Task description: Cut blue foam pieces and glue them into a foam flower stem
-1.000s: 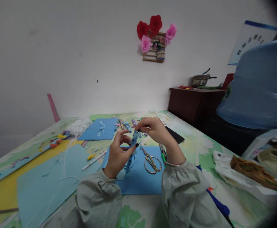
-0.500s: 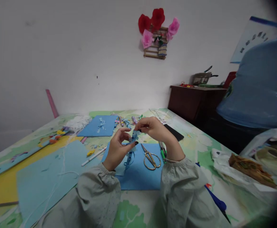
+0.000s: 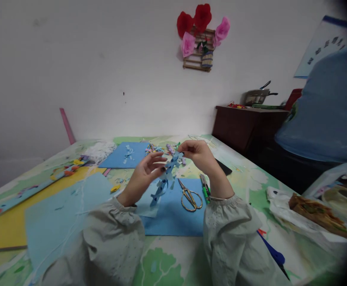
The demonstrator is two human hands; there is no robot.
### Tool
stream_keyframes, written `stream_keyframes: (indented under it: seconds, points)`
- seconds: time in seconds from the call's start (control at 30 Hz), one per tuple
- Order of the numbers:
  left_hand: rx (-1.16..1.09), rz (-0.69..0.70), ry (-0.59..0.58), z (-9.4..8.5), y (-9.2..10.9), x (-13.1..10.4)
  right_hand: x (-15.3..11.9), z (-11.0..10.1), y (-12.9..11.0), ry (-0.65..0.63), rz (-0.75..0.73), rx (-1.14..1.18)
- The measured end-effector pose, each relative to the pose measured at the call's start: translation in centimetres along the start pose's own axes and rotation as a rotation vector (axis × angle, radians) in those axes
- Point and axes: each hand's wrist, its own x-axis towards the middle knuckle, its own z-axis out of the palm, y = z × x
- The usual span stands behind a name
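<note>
A curled blue paper garland (image 3: 168, 172) hangs at a slant over the blue sheet (image 3: 173, 222). Its upper end is pinched between the fingertips of my right hand (image 3: 199, 155). My left hand (image 3: 146, 173) is just left of the garland, thumb and fingers apart; whether the thumb tip touches the paper is unclear. Gold-handled scissors (image 3: 190, 198) lie on the blue sheet to the right of the garland, beside a green cutter (image 3: 205, 189). Under the garland's lower end is a pale blue piece of paper (image 3: 146, 207).
Pale blue and yellow sheets (image 3: 0, 234) cover the table's left side. Behind are a blue folder (image 3: 109, 161), white shredded strands (image 3: 100, 153) and colourful curls (image 3: 154, 148). Food on white paper (image 3: 319, 216) and a blue-handled tool (image 3: 273, 252) are at the right.
My left hand has opened and moved left, off the middle of the garland. My right hand has shifted up and right with the garland's top end, and the garland now slants.
</note>
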Motion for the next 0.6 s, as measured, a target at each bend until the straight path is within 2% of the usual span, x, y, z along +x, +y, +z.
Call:
stream_keyframes:
  seconds: [0.07,0.13,0.2,0.27,0.4,0.6]
  points:
    - [-0.091,-0.079,0.065,-1.6,0.5,0.5,0.3,-0.2,0.5,0.205,0.048,0.138]
    - [-0.168,-0.131,0.216,-3.3,0.6,1.0,0.5,-0.3,1.3,0.385,0.07,0.242]
    - [-0.216,-0.16,0.324,-4.5,0.7,1.2,0.8,-0.4,2.2,0.51,0.076,0.31]
    - [-0.23,-0.173,0.329,-5.0,0.7,1.2,1.0,-0.3,3.0,0.619,0.104,0.384]
    - [-0.274,-0.101,0.228,-4.2,1.2,0.8,1.1,0.4,4.1,0.74,0.188,0.504]
    - [-0.332,0.079,0.266,-3.0,2.6,0.5,1.0,1.9,4.3,0.784,0.257,0.583]
